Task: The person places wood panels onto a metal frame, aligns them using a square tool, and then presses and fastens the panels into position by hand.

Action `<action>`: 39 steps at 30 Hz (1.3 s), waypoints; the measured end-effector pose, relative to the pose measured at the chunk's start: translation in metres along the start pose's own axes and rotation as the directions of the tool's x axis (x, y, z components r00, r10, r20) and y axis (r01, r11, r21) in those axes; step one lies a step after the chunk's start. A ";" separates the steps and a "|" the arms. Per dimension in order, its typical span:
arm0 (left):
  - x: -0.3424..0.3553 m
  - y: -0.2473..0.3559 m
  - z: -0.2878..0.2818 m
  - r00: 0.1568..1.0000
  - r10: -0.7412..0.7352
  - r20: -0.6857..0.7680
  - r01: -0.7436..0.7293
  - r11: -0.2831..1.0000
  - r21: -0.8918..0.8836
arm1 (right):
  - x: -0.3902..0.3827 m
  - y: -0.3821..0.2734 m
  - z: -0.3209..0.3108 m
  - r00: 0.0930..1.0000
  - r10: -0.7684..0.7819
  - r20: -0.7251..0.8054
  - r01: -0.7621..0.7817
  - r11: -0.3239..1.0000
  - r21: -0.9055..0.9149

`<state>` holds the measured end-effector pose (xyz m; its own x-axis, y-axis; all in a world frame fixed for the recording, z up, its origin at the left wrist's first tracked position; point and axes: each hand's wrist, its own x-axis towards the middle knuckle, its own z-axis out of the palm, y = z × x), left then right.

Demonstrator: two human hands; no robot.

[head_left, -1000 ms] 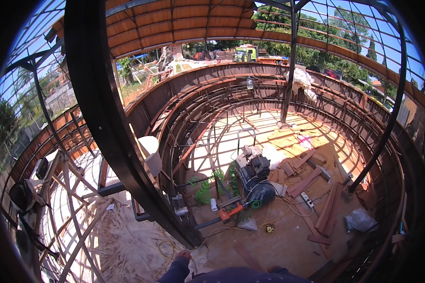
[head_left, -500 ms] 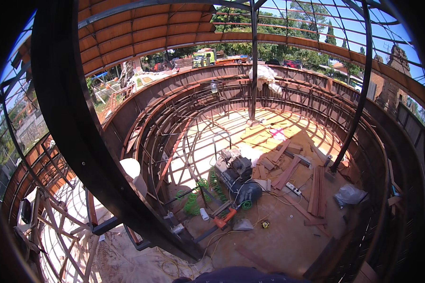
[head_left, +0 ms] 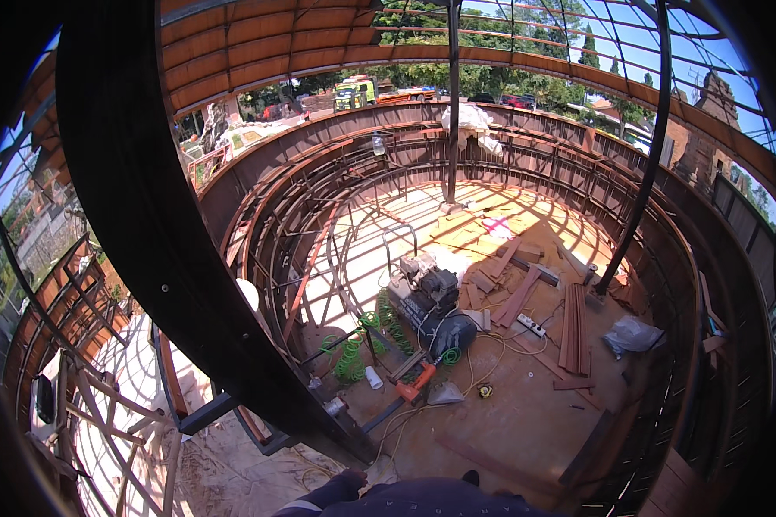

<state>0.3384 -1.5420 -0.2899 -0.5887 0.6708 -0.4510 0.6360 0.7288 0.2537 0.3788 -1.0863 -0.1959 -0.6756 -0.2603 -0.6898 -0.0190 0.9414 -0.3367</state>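
At the lower edge, my left hand (head_left: 350,482) shows as a dark shape in front of my body, with a dark sleeve (head_left: 312,501) behind it. Its fingers are too dark to make out, and I see nothing held. It is nearest to the foot of the thick dark steel column (head_left: 207,319). My right hand is not in view; a small dark tip pokes up at the right of my clothing, too unclear to name. Farther ahead lie an orange clamp-like tool (head_left: 416,382), a white cup-like thing (head_left: 373,377) and a small yellow-and-black item (head_left: 485,391).
An air compressor (head_left: 431,302) stands mid-floor beside a coiled green hose (head_left: 350,358). Cables, a white power strip (head_left: 531,325), wooden planks (head_left: 575,332) and a plastic bag (head_left: 633,335) lie to the right. A curved metal-framed wall (head_left: 569,146) rings the floor.
My view has shifted slightly, so the column looks larger and the floor items sit a little higher. My left hand and sleeve have come in at the lower edge.
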 end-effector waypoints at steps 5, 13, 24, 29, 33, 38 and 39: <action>0.030 0.004 0.020 0.991 -0.121 0.065 0.131 0.974 -0.185 | 0.004 -0.006 -0.021 0.998 0.061 -0.029 -0.061 0.998 -0.016; 0.020 0.040 0.024 0.937 -0.339 0.084 0.338 0.820 -0.462 | 0.024 -0.026 -0.042 0.999 0.019 -0.030 -0.022 0.994 -0.110; -0.014 0.051 0.130 0.870 -0.456 0.188 0.480 0.697 -0.533 | 0.017 -0.032 -0.049 0.999 0.025 -0.027 -0.029 0.981 -0.190; -0.013 0.040 0.142 0.898 -0.397 0.188 0.440 0.813 -0.381 | 0.003 -0.027 -0.028 1.000 0.006 -0.010 -0.008 0.976 -0.218; -0.055 0.056 0.060 0.877 -0.350 0.329 0.465 0.790 -0.400 | -0.020 -0.022 0.004 0.999 0.030 0.044 -0.019 0.972 -0.233; -0.054 0.029 0.064 0.899 -0.247 0.361 0.389 0.829 -0.402 | -0.043 -0.014 0.037 0.994 -0.107 0.006 0.104 0.952 -0.289; -0.048 0.024 0.058 0.902 -0.229 0.366 0.370 0.845 -0.386 | -0.038 -0.002 0.052 0.994 -0.110 0.015 0.109 0.942 -0.318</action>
<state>0.4110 -1.5648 -0.3121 -0.4944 0.3882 -0.7778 0.1271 0.9174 0.3771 0.4426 -1.0892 -0.2020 -0.6582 -0.3654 -0.6583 -0.3262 0.9264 -0.1880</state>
